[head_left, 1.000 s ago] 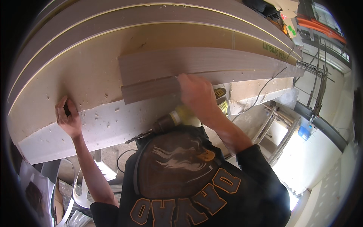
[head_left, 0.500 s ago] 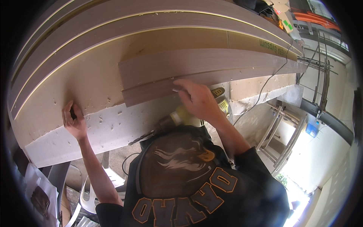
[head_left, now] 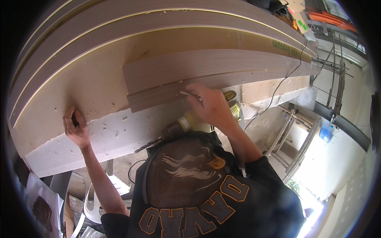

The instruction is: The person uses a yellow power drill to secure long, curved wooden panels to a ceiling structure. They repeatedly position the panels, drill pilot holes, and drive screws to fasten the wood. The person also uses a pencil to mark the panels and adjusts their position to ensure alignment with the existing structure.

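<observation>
Plank [head_left: 206,73]: long, flat, grey-brown wood-grain, lying lengthwise on the tan board [head_left: 87,83], stepped over a second strip of the same finish along its near edge. The right hand [head_left: 210,105] rests on that near edge, fingers curled around a thin pale pencil [head_left: 189,94] whose tip meets the plank. The left hand [head_left: 76,127] is well apart to the left, at the board's near edge, closed on a small dark object; what it is cannot be told. A yellow drill [head_left: 190,123] with a dark bit lies just below the right hand, against the person's dark printed shirt [head_left: 190,198]. The board is speckled with pale chips and dust and sits on a thicker white slab [head_left: 111,139]; behind it run further long panels with light edges. A thin black cable [head_left: 278,85] trails off the right end. Below right, a concrete floor in bright light; white plastic chairs [head_left: 95,198] at lower left.
</observation>
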`<action>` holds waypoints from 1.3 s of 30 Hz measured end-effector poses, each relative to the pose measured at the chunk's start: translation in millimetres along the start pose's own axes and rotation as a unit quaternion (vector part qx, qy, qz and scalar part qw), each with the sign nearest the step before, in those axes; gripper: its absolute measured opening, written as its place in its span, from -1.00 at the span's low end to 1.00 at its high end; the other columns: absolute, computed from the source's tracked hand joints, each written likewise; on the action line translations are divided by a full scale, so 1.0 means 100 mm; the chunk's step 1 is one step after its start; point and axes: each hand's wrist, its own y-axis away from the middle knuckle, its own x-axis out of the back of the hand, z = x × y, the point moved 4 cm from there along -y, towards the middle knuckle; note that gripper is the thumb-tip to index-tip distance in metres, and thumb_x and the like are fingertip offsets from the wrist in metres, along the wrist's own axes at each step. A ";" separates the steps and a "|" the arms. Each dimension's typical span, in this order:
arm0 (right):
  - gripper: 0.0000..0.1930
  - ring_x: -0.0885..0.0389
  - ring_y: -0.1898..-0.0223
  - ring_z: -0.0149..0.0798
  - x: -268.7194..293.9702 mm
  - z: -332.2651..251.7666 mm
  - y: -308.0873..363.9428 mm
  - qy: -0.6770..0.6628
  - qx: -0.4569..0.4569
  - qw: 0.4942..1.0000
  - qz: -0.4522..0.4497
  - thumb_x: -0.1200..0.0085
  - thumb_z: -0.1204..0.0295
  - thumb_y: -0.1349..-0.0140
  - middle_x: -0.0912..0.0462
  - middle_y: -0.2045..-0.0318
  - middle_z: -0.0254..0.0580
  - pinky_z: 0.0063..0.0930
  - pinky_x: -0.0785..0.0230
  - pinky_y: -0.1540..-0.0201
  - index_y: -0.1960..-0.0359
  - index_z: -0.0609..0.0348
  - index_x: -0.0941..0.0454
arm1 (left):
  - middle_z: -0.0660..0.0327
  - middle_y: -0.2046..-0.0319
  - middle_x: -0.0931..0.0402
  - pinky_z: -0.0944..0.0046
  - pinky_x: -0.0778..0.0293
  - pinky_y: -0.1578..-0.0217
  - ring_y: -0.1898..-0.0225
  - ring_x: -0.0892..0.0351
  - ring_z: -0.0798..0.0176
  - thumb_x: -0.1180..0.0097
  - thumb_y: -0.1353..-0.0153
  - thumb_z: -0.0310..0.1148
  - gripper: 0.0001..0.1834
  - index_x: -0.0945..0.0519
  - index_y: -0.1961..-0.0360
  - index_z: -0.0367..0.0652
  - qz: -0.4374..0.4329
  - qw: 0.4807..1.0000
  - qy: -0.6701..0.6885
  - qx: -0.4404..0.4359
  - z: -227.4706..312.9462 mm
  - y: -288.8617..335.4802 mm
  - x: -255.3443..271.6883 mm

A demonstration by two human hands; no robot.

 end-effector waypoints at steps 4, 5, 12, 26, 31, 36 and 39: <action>-0.89 -0.58 0.53 0.02 0.03 -0.11 -0.04 0.066 0.001 0.995 0.074 -0.08 0.49 -0.12 -0.58 0.60 -0.08 -0.21 -0.41 0.47 0.32 0.18 -0.48 | 0.15 0.32 -0.59 0.18 -0.51 0.33 0.32 -0.60 0.08 -0.11 -0.15 -0.47 -0.86 -0.60 0.24 -0.16 0.001 1.000 0.010 0.004 -0.02 0.01 -0.01; -0.90 -0.57 0.56 0.01 0.02 -0.14 -0.06 0.075 0.007 0.994 0.081 -0.09 0.49 -0.11 -0.56 0.62 -0.09 -0.22 -0.40 0.49 0.34 0.18 -0.47 | 0.15 0.31 -0.59 0.18 -0.51 0.33 0.32 -0.60 0.08 -0.11 -0.15 -0.47 -0.86 -0.60 0.24 -0.15 0.000 1.000 0.014 0.005 -0.02 0.01 -0.02; -0.91 -0.57 0.63 0.01 -0.14 -0.18 -0.18 0.117 0.022 0.988 0.095 -0.13 0.53 -0.07 -0.55 0.65 -0.05 -0.30 -0.38 0.58 0.39 0.18 -0.49 | 0.18 0.32 -0.59 0.20 -0.51 0.31 0.31 -0.60 0.11 -0.14 -0.17 -0.43 -0.87 -0.61 0.24 -0.13 -0.007 0.999 0.030 0.019 -0.05 0.04 -0.01; -0.94 -0.56 0.51 0.07 -0.23 -0.29 -0.27 0.129 -0.065 0.988 0.047 -0.05 0.48 -0.15 -0.56 0.60 -0.03 -0.21 -0.40 0.47 0.40 0.18 -0.45 | 0.22 0.32 -0.60 0.23 -0.51 0.30 0.29 -0.60 0.16 -0.15 -0.17 -0.43 -0.89 -0.62 0.26 -0.12 -0.017 0.998 0.056 0.029 -0.10 0.08 -0.01; -0.94 -0.54 0.61 0.06 -0.28 -0.36 -0.28 0.190 -0.021 0.979 0.067 -0.07 0.53 -0.14 -0.51 0.68 -0.01 -0.23 -0.36 0.54 0.42 0.19 -0.43 | 0.22 0.32 -0.59 0.24 -0.51 0.31 0.29 -0.60 0.17 -0.16 -0.17 -0.43 -0.89 -0.62 0.26 -0.12 -0.021 0.997 0.062 0.032 -0.08 0.05 0.00; -0.93 -0.56 0.58 0.06 -0.32 -0.32 -0.27 0.204 -0.024 0.976 0.067 -0.07 0.51 -0.16 -0.53 0.65 0.00 -0.23 -0.38 0.52 0.39 0.18 -0.43 | 0.21 0.32 -0.59 0.24 -0.50 0.31 0.29 -0.59 0.17 -0.16 -0.17 -0.45 -0.90 -0.62 0.27 -0.13 -0.017 0.998 0.064 0.025 -0.08 0.05 0.01; -0.92 -0.62 0.56 -0.06 -0.12 -0.32 -0.17 0.159 -0.079 0.983 0.040 -0.06 0.50 -0.18 -0.59 0.59 -0.02 -0.33 -0.42 0.49 0.32 0.22 -0.46 | 0.19 0.32 -0.59 0.23 -0.50 0.30 0.29 -0.59 0.15 -0.14 -0.17 -0.47 -0.90 -0.61 0.26 -0.14 -0.015 0.997 0.071 0.028 -0.10 0.09 0.00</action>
